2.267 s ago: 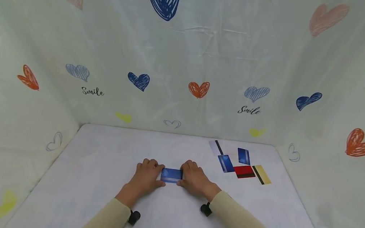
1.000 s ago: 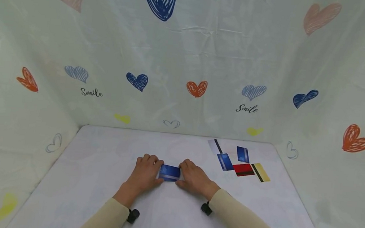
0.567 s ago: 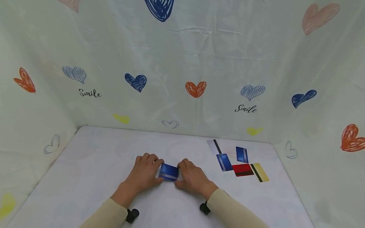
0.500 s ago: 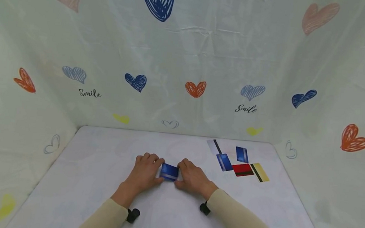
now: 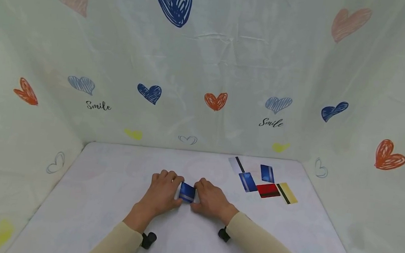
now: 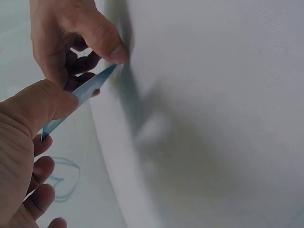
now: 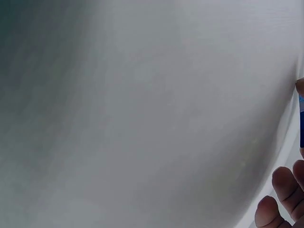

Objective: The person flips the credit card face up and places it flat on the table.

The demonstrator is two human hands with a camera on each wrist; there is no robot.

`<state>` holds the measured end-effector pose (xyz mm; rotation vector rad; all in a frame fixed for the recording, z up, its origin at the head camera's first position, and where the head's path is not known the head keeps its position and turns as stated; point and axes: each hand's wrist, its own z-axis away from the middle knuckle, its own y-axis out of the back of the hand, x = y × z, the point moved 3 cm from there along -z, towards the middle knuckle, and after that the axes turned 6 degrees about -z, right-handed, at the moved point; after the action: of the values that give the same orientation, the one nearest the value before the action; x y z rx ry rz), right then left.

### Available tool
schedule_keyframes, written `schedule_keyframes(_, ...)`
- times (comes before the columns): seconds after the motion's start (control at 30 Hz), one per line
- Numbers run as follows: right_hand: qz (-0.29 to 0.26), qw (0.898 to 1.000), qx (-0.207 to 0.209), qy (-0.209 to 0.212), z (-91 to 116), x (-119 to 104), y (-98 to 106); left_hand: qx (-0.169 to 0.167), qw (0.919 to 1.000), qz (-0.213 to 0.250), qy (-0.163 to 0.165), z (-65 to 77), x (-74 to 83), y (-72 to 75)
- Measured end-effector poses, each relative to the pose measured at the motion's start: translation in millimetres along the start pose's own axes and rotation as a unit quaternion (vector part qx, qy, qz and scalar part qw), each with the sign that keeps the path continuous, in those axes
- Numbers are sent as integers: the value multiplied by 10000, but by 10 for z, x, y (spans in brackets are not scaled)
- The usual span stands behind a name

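A blue bank card [image 5: 187, 192] with a pale stripe spans the gap between both hands over the white table. My left hand [image 5: 162, 191] pinches its left end between thumb and fingers; my right hand [image 5: 212, 199] pinches the right end. Seen from the left wrist, the card [image 6: 88, 92] is nearly edge-on, above a shadow on the table. There the left hand [image 6: 23, 114] is nearest, with the right hand [image 6: 78, 38] beyond. At the right wrist view's edge only some fingertips [image 7: 285, 185] and a sliver of card [image 7: 302, 121] show.
To the right lie a whitish card [image 5: 236, 164] with a dark stripe, a blue card [image 5: 247, 182], another blue card [image 5: 267, 173], a red card [image 5: 268, 191] and a yellow card [image 5: 286, 193]. Behind the table [image 5: 123, 160] hangs a heart-patterned sheet [image 5: 122, 55].
My right hand has come closer to the left. Less of the blue card's width shows between them, and it slants now. The other cards have stayed in place.
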<state>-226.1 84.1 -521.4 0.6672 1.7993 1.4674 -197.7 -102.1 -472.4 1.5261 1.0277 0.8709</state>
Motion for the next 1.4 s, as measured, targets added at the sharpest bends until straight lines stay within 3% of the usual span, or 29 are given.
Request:
schedule_keyframes(0.3, -73, 9999, 72, -5, -5, -50, 28, -165, 9996, 225, -11, -16, 8, 95)
schedule_keyframes(0.67, -610, 9981, 111, -55, 7, -73, 40, -469, 9970, 612, -91, -59, 53, 149)
schedule_keyframes(1.27, -966, 9949, 175, -231, 31, -57, 16, -421, 9945, 901, -316, -44, 84, 186)
schedule_keyframes(1.4, -1326, 9907, 253, -156, 35, -60, 16, -441, 9922, 1119, -343, -40, 64, 173)
